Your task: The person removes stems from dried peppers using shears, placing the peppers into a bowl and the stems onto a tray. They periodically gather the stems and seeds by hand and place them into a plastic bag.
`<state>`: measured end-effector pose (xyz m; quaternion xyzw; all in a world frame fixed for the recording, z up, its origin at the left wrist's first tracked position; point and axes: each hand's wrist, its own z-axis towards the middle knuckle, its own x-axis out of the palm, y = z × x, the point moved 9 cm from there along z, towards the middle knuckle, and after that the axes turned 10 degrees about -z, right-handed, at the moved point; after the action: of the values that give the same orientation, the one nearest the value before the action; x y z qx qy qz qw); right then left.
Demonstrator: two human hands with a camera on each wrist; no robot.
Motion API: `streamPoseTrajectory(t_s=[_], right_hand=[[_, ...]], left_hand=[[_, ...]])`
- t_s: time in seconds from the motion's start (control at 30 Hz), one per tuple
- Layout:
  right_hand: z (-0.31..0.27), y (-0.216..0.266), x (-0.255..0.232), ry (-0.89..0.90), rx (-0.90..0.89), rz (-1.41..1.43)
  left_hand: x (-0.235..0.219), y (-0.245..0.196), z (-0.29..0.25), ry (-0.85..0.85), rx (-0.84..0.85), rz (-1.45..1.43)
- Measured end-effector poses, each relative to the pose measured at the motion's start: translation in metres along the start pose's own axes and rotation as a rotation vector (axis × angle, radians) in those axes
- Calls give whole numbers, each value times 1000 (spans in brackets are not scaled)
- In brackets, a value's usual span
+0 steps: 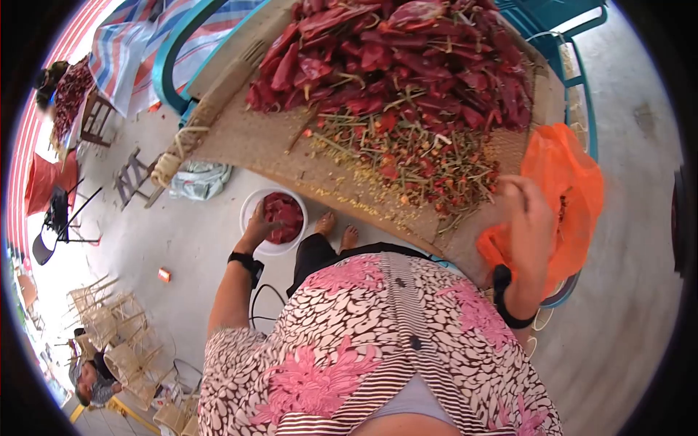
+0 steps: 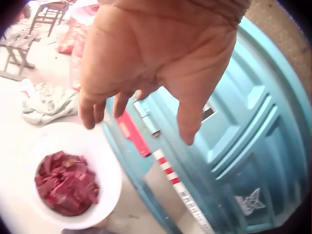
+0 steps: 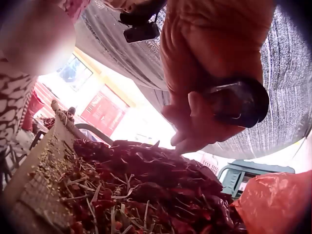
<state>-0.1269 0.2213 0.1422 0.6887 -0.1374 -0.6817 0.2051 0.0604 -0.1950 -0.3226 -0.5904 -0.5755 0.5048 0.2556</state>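
No writing could be read anywhere, though a red-and-white striped strip [image 2: 168, 171] ran along the blue plastic frame [image 2: 253, 126] beside me. My left hand [image 1: 258, 224] hung with its fingers loose and slightly parted, holding nothing, just above the white bowl [image 1: 251, 207] of dark red, flat-cut chili pieces [image 1: 283, 216] on the concrete floor by my bare feet. My right hand [image 1: 525, 218] curled round a dark, round-ended tool [image 3: 239, 103] at the near edge of the woven mat [image 1: 247, 138], over a litter of stems and seeds [image 1: 407, 156], with whole wrinkled dried chilies [image 1: 392, 58] heaped beyond and an orange plastic bag [image 1: 574, 182] beside it.
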Motion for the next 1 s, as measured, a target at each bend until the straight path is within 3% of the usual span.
streamPoseTrajectory(t_s=[0.03, 0.1, 0.13, 0.23, 0.33, 0.4, 0.53, 0.57, 0.67, 0.77, 0.87, 1.0], right_hand=[[7, 6, 17, 54, -104, 64], [20, 11, 40, 159, 48, 15], [31, 16, 41, 91, -32, -35], [59, 20, 58, -57, -198, -187], [80, 26, 77, -69, -214, -313], [89, 31, 92, -39, -213, -351], [91, 29, 112, -57, -258, -388], [89, 26, 109, -57, -236, -349], [76, 24, 83, -135, -240, -122], [66, 4, 81, 24, -40, 337], [47, 15, 74, 113, -13, 504], [34, 19, 86, 296, 7, 766]], left_hand=[[9, -9, 5, 107, 29, -167], [28, -87, -15, 417, 436, 294], [33, -130, -37, 562, 636, 537], [21, -237, -68, 484, -148, -56], [25, -332, -91, 507, 121, -302], [28, -368, -94, 453, 212, -340], [45, -407, -89, 462, 331, -308], [51, -412, -86, 484, 283, -311], [65, -431, -73, 456, 517, -293], [81, -429, -49, 377, 352, -419], [81, -483, -56, -4, 941, 2], [113, -488, -45, 140, 958, -44]])
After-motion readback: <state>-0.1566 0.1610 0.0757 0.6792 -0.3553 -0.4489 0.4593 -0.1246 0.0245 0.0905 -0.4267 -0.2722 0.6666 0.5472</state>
